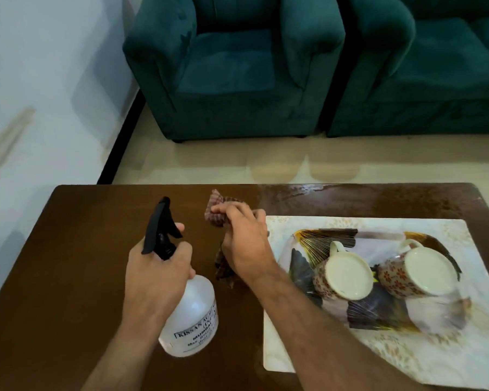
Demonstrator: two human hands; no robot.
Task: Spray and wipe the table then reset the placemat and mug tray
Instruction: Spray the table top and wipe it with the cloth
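My left hand (160, 270) grips the neck of a translucent white spray bottle (192, 314) with a black trigger head (160, 227), held tilted above the dark brown table (76, 277). My right hand (243, 241) is closed on a striped reddish cloth (216, 213), pressed to the table's middle. To the right lies a pale patterned placemat (378, 351). A glossy tray (378, 311) rests on it with two floral mugs (340, 273) (418, 272) lying on their sides.
Two green armchairs (235, 66) (435, 66) stand beyond the table across a strip of pale floor. A white wall (40, 80) runs along the left. The table's far right strip (336, 193) looks wet and shiny.
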